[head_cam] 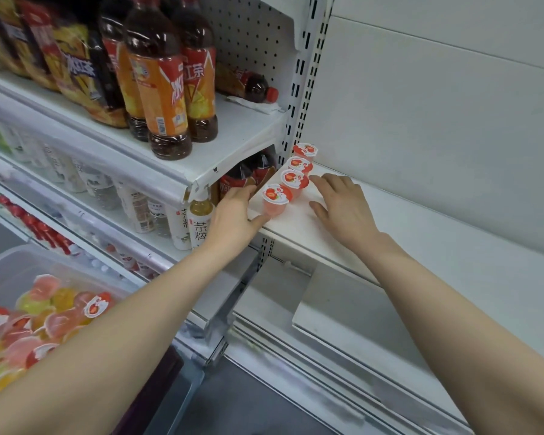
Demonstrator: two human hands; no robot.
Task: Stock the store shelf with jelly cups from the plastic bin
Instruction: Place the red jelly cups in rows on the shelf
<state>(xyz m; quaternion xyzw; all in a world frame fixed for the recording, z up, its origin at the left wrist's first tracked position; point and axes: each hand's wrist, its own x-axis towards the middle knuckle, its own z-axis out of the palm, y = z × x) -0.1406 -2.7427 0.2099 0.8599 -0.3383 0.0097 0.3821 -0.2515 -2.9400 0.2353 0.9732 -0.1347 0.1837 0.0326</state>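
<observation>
Several strawberry jelly cups with red-and-white lids stand in a row along the left end of the white shelf. The nearest jelly cup is at the front. My left hand cups it from the left, thumb under its base and fingers behind it, touching but not closed around it. My right hand rests flat on the shelf just right of the row, fingers spread, holding nothing. The clear plastic bin at lower left holds many pink, yellow and red jelly cups.
Iced tea bottles stand on the upper left shelf and one lies on its side at the back. White tea bottles fill the shelf below. A slotted metal upright divides the bays. Lower white shelves lie beneath my arms.
</observation>
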